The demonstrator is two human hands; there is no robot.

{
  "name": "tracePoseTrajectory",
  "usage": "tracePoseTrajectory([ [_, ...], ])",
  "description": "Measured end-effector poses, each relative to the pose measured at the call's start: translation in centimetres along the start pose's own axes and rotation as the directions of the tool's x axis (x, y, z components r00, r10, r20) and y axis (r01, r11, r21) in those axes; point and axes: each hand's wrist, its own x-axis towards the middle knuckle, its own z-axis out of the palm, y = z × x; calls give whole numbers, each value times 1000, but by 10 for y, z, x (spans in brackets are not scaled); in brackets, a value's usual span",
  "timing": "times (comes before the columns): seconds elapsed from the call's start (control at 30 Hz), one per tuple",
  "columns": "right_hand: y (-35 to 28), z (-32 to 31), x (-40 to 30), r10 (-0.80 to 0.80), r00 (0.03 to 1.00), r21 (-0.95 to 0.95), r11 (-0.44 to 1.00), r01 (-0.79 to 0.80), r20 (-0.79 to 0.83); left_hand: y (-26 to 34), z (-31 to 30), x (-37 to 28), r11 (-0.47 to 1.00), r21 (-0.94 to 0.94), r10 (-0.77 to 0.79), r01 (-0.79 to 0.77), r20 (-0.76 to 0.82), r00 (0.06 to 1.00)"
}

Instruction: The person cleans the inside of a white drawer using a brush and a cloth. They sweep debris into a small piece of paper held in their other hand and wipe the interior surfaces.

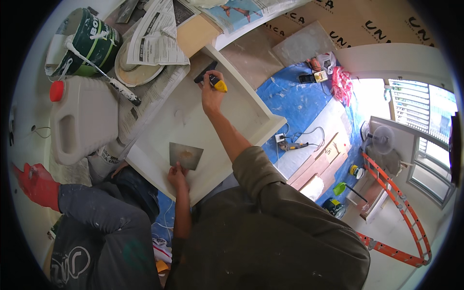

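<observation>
My right hand [213, 90] grips a scraper-like tool [219, 85] with a black and yellow handle. Its dark, wide head [205, 72] is over the inside of a shallow, off-white drawer-like box [239, 108], near the far corner; contact cannot be told. Fingers of my left hand [177, 176] hold the lower edge of a thin grey square plate [186, 156] that bears a brownish smear. That plate is above the near part of the box. Faint marks show on the box's inner surface.
At left, a co-worker's red-gloved hand [38, 186] is near a plastic jerrycan [85, 119]. A green bucket [98, 43], paint roller [125, 90] and newspaper [156, 40] lie beyond. Right: blue sheeting [293, 94], a corded power tool [293, 145], an orange ladder [398, 195].
</observation>
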Motion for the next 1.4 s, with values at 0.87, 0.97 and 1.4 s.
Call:
tracePoseTrajectory([
  [0.87, 0, -7, 12, -11, 999, 15, 1000, 11, 31, 0, -1, 7, 999, 33, 38, -39, 34, 999],
  [0.97, -8, -24, 25, 128, 979, 83, 986, -142, 156, 4, 4, 6, 997, 59, 44, -46, 25, 999],
  [1.4, -3, -11, 10, -242, 970, -180, 953, 243, 32, -3, -2, -2, 994, 77, 68, -74, 78, 995],
])
